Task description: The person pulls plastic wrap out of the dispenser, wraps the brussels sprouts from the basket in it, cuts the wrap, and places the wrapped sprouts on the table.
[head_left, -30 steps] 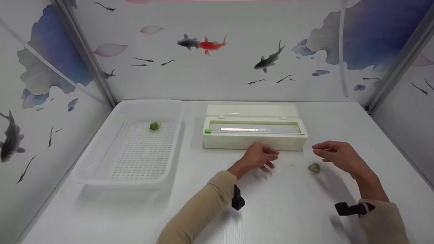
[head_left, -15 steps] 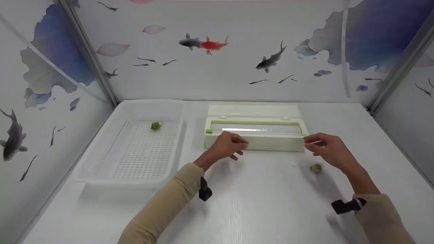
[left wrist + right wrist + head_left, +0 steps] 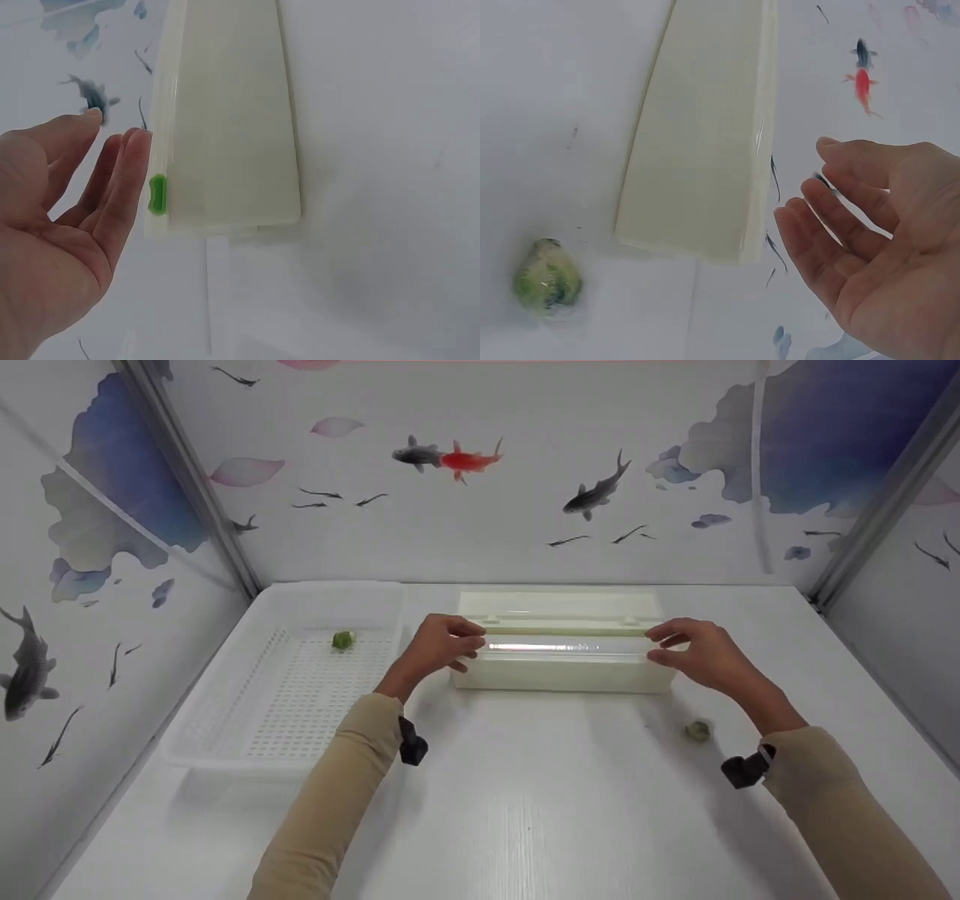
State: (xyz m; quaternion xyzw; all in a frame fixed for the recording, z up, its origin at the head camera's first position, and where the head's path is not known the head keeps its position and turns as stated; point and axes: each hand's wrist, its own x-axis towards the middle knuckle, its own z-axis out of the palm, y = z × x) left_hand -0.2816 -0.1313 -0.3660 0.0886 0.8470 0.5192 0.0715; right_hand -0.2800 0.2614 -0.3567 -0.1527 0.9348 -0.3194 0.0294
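A cream cling film dispenser [image 3: 562, 675] stands at the back of the table, its lid [image 3: 559, 604] tipped back and clear film showing on top. Over its left end is my left hand [image 3: 439, 645], fingers loosely bent and thumb apart; the left wrist view shows nothing between them, beside the green cutter slider [image 3: 157, 195]. My right hand [image 3: 701, 656] hovers by the right end, its fingers spread and bare in the right wrist view. In front of that end lies a small green lump [image 3: 547, 277] with a shiny, film-like cover; its kind is unclear.
To the left stands a white perforated basket [image 3: 187, 742] with a small green vegetable piece [image 3: 343, 640] in it. White panels printed with fish [image 3: 596, 493] close off the back and both sides of the table.
My left hand has moved left and away from me, to the dispenser's left end. My right hand has gone forward and slightly left to the right end. The green lump stays put.
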